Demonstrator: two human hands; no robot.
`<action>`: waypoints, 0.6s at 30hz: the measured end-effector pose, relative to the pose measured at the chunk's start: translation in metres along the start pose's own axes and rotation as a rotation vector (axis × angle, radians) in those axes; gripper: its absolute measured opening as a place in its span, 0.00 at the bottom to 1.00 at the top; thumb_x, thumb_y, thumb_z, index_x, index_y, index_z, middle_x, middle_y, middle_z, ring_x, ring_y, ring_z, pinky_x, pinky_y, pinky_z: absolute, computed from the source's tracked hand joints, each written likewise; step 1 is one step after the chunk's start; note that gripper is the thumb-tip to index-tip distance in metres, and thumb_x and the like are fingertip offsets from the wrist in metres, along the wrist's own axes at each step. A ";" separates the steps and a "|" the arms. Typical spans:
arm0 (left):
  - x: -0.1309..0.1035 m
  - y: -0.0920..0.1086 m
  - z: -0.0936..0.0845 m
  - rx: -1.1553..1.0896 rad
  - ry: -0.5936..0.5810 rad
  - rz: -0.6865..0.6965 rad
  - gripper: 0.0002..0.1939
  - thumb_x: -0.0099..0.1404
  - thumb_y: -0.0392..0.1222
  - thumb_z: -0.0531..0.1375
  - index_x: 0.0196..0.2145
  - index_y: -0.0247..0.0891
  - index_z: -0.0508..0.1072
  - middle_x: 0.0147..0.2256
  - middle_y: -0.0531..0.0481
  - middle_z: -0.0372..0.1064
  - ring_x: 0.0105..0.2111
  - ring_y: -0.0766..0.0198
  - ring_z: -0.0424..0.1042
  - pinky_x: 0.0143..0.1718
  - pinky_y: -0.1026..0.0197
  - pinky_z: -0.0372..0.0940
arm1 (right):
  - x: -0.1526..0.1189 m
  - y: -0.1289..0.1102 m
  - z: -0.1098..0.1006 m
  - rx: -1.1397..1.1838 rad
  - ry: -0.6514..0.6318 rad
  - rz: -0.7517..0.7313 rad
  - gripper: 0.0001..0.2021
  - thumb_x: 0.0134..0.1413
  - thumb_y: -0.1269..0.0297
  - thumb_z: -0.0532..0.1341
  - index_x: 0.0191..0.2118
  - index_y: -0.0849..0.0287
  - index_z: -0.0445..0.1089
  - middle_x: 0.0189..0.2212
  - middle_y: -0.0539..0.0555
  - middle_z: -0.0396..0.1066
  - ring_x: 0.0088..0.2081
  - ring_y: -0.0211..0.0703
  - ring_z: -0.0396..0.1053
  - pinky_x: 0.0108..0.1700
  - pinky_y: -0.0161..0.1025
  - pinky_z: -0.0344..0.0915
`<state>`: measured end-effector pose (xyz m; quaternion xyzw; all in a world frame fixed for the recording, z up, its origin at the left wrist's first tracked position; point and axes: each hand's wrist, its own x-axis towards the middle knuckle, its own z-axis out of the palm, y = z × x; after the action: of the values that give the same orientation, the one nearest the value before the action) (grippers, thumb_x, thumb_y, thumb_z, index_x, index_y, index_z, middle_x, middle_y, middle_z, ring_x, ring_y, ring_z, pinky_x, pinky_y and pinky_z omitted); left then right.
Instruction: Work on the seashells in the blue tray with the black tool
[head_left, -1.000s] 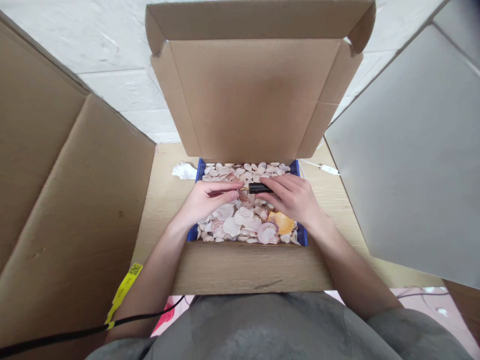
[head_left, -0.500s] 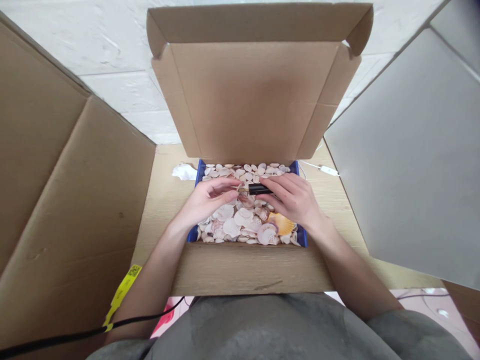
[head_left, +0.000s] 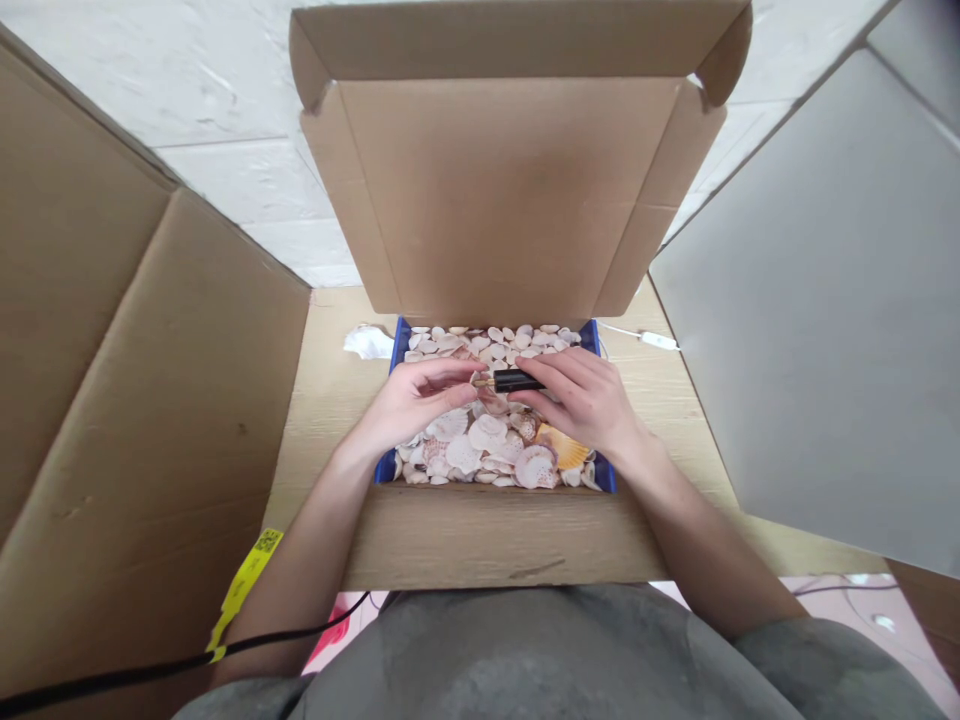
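Note:
Over an open cardboard box point(head_left: 510, 200) full of seashells point(head_left: 487, 432), both hands meet near the middle. My left hand point(head_left: 420, 400) pinches a small pale shell point(head_left: 475, 378) between thumb and fingers; the fingers partly cover it. A black mini drill point(head_left: 510, 381) with a brass-coloured tip lies in my right hand point(head_left: 585, 398), its fingers closed around the barrel. The tip points left and meets the shell, though whether it goes through cannot be made out. Just below the right hand sits an orange scallop shell point(head_left: 564, 448) among paler ones.
The box has blue side walls point(head_left: 398, 345) and its lid stands up at the back. Left of it lies a crumpled white piece point(head_left: 367, 342). A white cable with an inline switch point(head_left: 658, 341) runs on the right. Cardboard point(head_left: 150, 400) and a grey panel point(head_left: 817, 300) flank the wooden table point(head_left: 480, 545).
The drill and the right hand have shifted very slightly left toward the shell. Both grips stay the same, and the view has moved a little.

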<state>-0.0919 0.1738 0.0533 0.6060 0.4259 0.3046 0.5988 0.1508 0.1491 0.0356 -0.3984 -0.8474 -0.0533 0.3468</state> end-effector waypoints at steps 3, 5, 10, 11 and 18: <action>0.000 0.000 -0.001 0.012 0.007 0.009 0.15 0.60 0.44 0.66 0.46 0.39 0.78 0.47 0.45 0.76 0.46 0.56 0.76 0.51 0.55 0.70 | -0.001 0.000 0.000 0.005 0.007 0.009 0.16 0.58 0.58 0.63 0.49 0.59 0.71 0.39 0.55 0.78 0.40 0.41 0.74 0.41 0.39 0.69; 0.000 0.001 -0.001 0.014 -0.002 0.011 0.15 0.60 0.43 0.66 0.45 0.39 0.78 0.46 0.45 0.77 0.45 0.57 0.77 0.49 0.57 0.71 | -0.001 0.000 0.001 -0.001 0.000 0.015 0.16 0.58 0.57 0.63 0.49 0.58 0.70 0.40 0.54 0.78 0.41 0.41 0.74 0.42 0.39 0.69; 0.000 0.003 0.000 -0.009 -0.008 0.013 0.14 0.60 0.43 0.67 0.44 0.39 0.78 0.45 0.46 0.77 0.43 0.59 0.77 0.47 0.59 0.71 | 0.000 0.001 0.001 -0.017 0.011 0.004 0.17 0.57 0.58 0.64 0.49 0.59 0.70 0.40 0.54 0.78 0.40 0.41 0.72 0.42 0.39 0.67; 0.000 0.003 0.000 -0.013 0.004 0.014 0.13 0.60 0.43 0.67 0.43 0.39 0.78 0.45 0.46 0.77 0.43 0.59 0.77 0.47 0.59 0.71 | 0.000 0.001 0.001 -0.019 0.015 0.007 0.17 0.56 0.58 0.64 0.49 0.59 0.70 0.40 0.54 0.78 0.40 0.41 0.72 0.41 0.39 0.67; 0.000 0.003 0.001 -0.094 0.102 0.033 0.13 0.62 0.43 0.66 0.44 0.38 0.77 0.46 0.44 0.76 0.45 0.58 0.76 0.48 0.59 0.70 | -0.006 0.005 0.003 -0.018 0.062 0.087 0.19 0.56 0.58 0.64 0.52 0.55 0.68 0.42 0.54 0.77 0.40 0.42 0.71 0.42 0.41 0.66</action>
<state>-0.0904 0.1740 0.0560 0.5678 0.4312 0.3646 0.5989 0.1552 0.1498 0.0288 -0.4359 -0.8177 -0.0581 0.3714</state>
